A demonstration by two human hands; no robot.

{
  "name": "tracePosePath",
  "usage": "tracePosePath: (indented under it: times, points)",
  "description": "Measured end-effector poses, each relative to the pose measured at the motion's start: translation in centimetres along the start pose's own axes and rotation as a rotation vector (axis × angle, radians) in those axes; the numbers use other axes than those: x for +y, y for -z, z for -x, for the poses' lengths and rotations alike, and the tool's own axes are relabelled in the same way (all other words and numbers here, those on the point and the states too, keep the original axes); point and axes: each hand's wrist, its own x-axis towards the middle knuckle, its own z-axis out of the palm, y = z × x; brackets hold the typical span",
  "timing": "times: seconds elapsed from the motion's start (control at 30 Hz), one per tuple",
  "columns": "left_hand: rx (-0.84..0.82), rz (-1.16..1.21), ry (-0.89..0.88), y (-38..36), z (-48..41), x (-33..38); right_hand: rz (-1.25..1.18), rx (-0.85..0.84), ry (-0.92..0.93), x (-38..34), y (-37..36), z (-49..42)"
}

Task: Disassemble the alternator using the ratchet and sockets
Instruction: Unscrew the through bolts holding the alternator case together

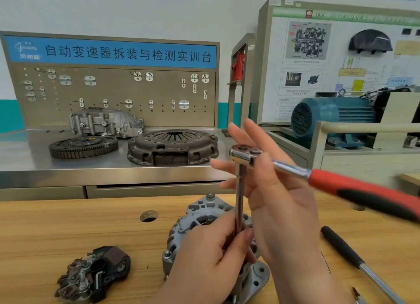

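Left hand [209, 258] pinches the extension bar [239, 197] over the alternator [200, 210]. Above that pinch, the right hand [279, 197], fingers spread, apparently steadies the ratchet [295, 171].

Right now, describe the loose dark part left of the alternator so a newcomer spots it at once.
Start at the wooden bench in the foreground, where the grey alternator stands. Left of it, apart from it and near the front edge, lies the dark part. It is black plastic with rusty-brown metal, unlike the pale alternator and the shiny ratchet.
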Motion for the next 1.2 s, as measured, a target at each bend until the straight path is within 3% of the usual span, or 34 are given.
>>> tracePosePath:
  times: [0.1,0.2,0.27,0.43,0.5,0.63,0.73,0.8,0.93,1.03,1.2]
  points:
    - [-0.031,0.066,0.0,0.07,0.14,0.01,-0.237,0.034,-0.209,-0.2,0.32,0.15]
    - [-0.043,0.096,-0.001,0.03,0.22,0.0,-0.25,0.02,-0.338,-0.45,0.74,0.0]
    - [-0.03,0.099,0.004,-0.04,0.18,-0.2,-0.163,0.008,-0.288,-0.42,0.59,0.08]
    - [-0.002,0.037,-0.006,-0.2,-0.01,-0.06,0.243,-0.009,0.064,-0.38,0.13,-0.06]
    - [0.004,0.008,-0.023,-0.16,-0.12,-0.03,0.185,-0.008,0.037,-0.36,-0.21,-0.02]
    - [-0.008,0.053,-0.014,-0.08,0.08,-0.11,-0.153,0.028,-0.152,-0.3,0.06,0.28]
    - [-0.016,0.044,-0.041,-0.04,0.27,0.0,-0.239,0.021,-0.284,-0.29,0.34,0.15]
    - [-0.002,0.059,-0.03,-0.04,0.16,-0.08,-0.176,0.03,-0.259,-0.07,0.19,0.19]
    - [0.01,0.078,0.028,-0.2,-0.01,-0.01,0.167,0.073,-0.006,-0.24,0.27,0.09]
    - [0.019,0.022,-0.004,-0.18,-0.03,0.08,0.306,0.016,0.022,-0.33,0.27,0.1]
    - [-0.017,0.127,0.008,-0.09,0.19,-0.06,-0.171,0.039,-0.155,-0.32,-0.01,0.27]
